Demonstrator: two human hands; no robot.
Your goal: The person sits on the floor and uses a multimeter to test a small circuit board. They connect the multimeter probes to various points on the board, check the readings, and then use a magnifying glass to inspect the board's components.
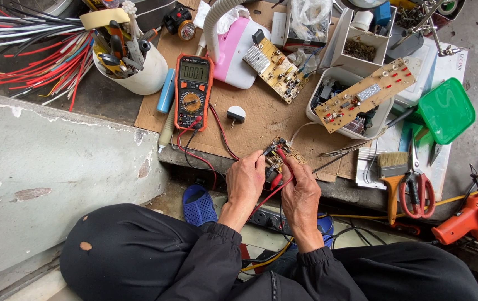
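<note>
Cluttered cardboard-covered workbench. Left hand (245, 181) pinches the black probe, right hand (300, 192) pinches the red probe, both tips on the small brown circuit board (281, 153) at the bench edge. Probing is in hand; next calls for steady tips while reading the orange multimeter (192, 92).

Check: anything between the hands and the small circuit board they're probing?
Nothing visible. The left hand holds the black probe and the right hand the red probe, both tips already on the small tan circuit board at the cardboard's edge.
</note>
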